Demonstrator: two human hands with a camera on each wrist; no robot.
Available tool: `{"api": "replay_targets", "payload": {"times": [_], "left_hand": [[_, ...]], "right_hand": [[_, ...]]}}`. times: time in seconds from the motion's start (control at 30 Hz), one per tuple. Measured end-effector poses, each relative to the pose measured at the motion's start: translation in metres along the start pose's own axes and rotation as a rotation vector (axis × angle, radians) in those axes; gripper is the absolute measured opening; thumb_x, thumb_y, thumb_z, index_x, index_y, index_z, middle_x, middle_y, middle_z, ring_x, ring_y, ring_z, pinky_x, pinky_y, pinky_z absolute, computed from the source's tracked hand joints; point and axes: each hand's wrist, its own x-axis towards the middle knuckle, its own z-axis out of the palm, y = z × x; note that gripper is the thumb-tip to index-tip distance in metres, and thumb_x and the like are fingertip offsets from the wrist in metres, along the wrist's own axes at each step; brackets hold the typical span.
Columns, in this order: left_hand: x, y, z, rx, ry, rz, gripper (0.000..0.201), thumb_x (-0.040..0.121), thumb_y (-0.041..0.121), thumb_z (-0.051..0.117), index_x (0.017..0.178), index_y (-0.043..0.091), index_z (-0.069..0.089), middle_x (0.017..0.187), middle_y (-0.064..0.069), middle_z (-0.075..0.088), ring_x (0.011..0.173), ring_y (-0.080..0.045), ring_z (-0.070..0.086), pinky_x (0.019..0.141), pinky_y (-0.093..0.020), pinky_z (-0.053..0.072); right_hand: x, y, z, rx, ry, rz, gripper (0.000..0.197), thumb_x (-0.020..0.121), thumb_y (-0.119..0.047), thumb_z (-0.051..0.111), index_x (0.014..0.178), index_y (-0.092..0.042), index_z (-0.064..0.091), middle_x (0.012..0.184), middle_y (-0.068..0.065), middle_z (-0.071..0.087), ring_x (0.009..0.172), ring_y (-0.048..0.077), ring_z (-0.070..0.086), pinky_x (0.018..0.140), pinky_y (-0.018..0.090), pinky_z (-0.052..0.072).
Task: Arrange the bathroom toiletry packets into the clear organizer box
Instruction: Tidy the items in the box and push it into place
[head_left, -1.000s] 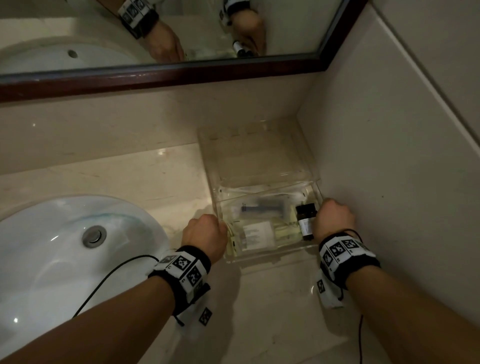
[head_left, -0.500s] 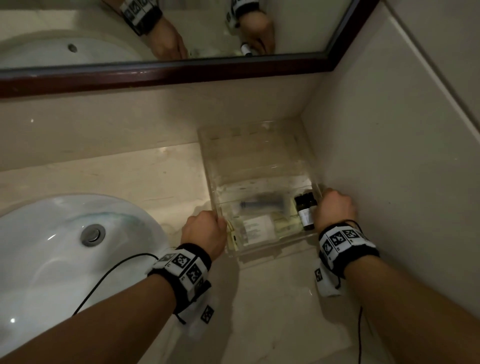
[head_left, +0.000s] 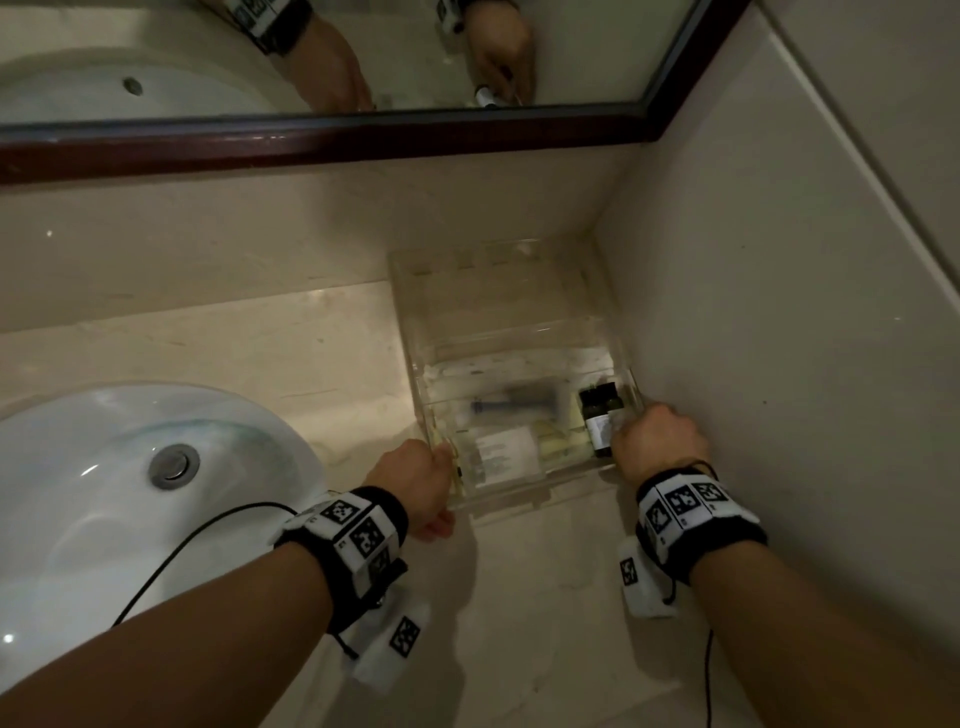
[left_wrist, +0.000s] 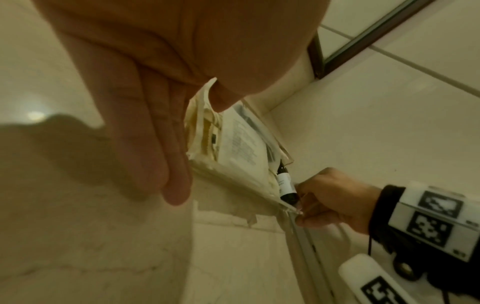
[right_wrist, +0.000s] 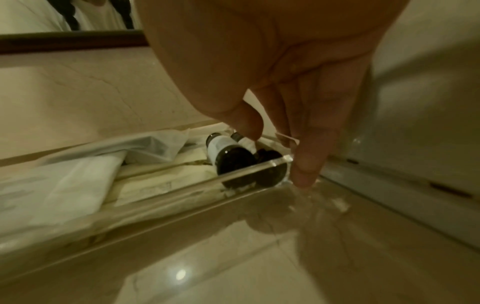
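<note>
The clear acrylic organizer box (head_left: 511, 332) sits on the pale marble counter (head_left: 260, 353), tucked into the corner where the back splash meets the cream side wall (head_left: 779, 312). The person's left hand (head_left: 415, 478) holds the box's near left corner: the thumb is inside the wall against the packets and the straight fingers (left_wrist: 145, 156) lie along its outer face. The right hand (head_left: 657, 441) pinches the near right corner, thumb inside beside the bottles and fingers (right_wrist: 309, 160) down the outside, their tips on the counter.

Inside the box lie flat white and cream toiletry packets (head_left: 506, 449), one with printed text facing up (the print is too blurred to read), and a clear sachet holding a dark slim item (head_left: 517, 402) behind them. Two small dark brown bottles with white labels (head_left: 600, 415) lie side by side at the right end, close to the right thumb.

A white oval sink basin (head_left: 104, 499) with a metal drain is set into the counter to the left, and a dark-wood-framed mirror (head_left: 363, 140) hangs above, reflecting both hands.
</note>
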Motion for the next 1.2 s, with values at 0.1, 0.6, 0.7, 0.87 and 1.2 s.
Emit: {"api": "replay_targets", "payload": {"times": [0.1,0.6,0.7,0.87,1.2], "left_hand": [[0.001,0.002,0.000,-0.096,-0.011,-0.044,0.048,0.103,0.040,0.031,0.103,-0.004,0.052,0.080,-0.027,0.071,0.064,-0.035,0.073,0.064,-0.050,0.061],[0.003,0.015,-0.009,-0.233,0.100,-0.039,0.042,0.098,0.036,0.041,0.092,-0.003,0.055,0.085,-0.028,0.068,0.061,-0.036,0.072,0.061,-0.047,0.061],[0.002,0.017,-0.009,-0.270,0.110,-0.038,0.036,0.098,0.031,0.040,0.089,0.000,0.053,0.085,-0.028,0.067,0.063,-0.037,0.072,0.063,-0.049,0.061],[0.000,0.017,-0.007,-0.382,0.135,-0.081,0.022,0.100,0.008,0.043,0.106,-0.007,0.057,0.089,-0.023,0.065,0.078,-0.034,0.071,0.067,-0.042,0.061],[-0.003,0.029,-0.009,-0.714,0.151,-0.252,0.024,0.096,-0.009,0.037,0.079,-0.003,0.052,0.048,-0.017,0.058,0.050,-0.025,0.057,0.059,-0.042,0.058]], "right_hand": [[0.001,0.001,-0.002,0.034,-0.016,0.009,0.035,0.095,-0.032,0.058,0.104,0.001,0.064,0.113,0.022,0.068,0.103,0.037,0.066,0.079,0.034,0.050],[-0.003,-0.001,-0.004,0.174,0.033,0.015,0.032,0.094,-0.028,0.057,0.097,0.003,0.063,0.111,0.026,0.068,0.103,0.040,0.065,0.079,0.034,0.048],[-0.002,-0.002,-0.003,0.211,0.037,0.023,0.027,0.093,-0.025,0.057,0.091,0.001,0.062,0.107,0.025,0.068,0.100,0.039,0.065,0.077,0.035,0.048],[0.001,0.000,-0.002,0.309,0.063,0.088,0.037,0.093,-0.019,0.056,0.061,-0.007,0.042,0.082,0.015,0.054,0.079,0.031,0.054,0.068,0.031,0.040],[0.012,-0.002,0.010,0.551,0.112,0.148,0.035,0.088,-0.007,0.055,0.056,-0.003,0.041,0.058,0.008,0.044,0.065,0.027,0.048,0.061,0.033,0.036]]}}
